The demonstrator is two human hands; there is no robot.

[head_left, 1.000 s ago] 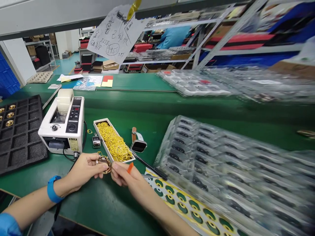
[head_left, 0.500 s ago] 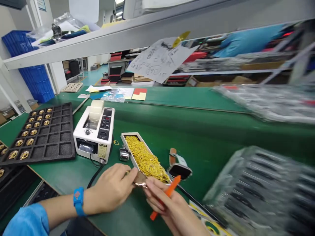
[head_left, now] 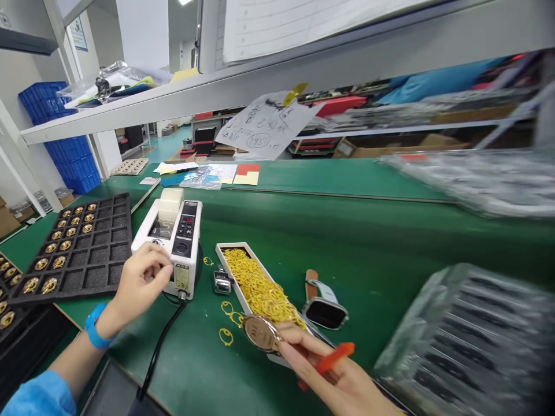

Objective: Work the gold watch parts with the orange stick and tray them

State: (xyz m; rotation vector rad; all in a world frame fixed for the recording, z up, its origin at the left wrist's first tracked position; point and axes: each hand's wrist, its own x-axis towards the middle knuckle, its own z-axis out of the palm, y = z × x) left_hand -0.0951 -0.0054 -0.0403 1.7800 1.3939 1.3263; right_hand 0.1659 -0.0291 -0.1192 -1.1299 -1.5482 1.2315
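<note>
My left hand (head_left: 145, 277) is at the front of the white tape dispenser (head_left: 167, 242), its thumb and fingers pinched together by the outlet. Whether tape is between the fingertips I cannot make out. In my right hand (head_left: 316, 358) is a round rose-gold watch case (head_left: 261, 333), engraved side up, held between thumb and fingers. An orange stick-like tool (head_left: 333, 359) is gripped in the same hand. Beyond the case lies a long white box (head_left: 226, 249) full of thin yellow rings (head_left: 254, 283). A few loose yellow rings (head_left: 226, 337) lie on the green table beside it.
A black foam tray (head_left: 97, 280) with gold parts lies at left. A small metal device (head_left: 222, 283) stands by the box. To the right are a smartwatch (head_left: 326, 312) and a plastic-wrapped tray (head_left: 468, 329). A black cable (head_left: 160, 341) runs toward me.
My left hand has left the watch case and moved left and up to the tape dispenser. My right hand now holds the case alone, with the orange tool still in it.
</note>
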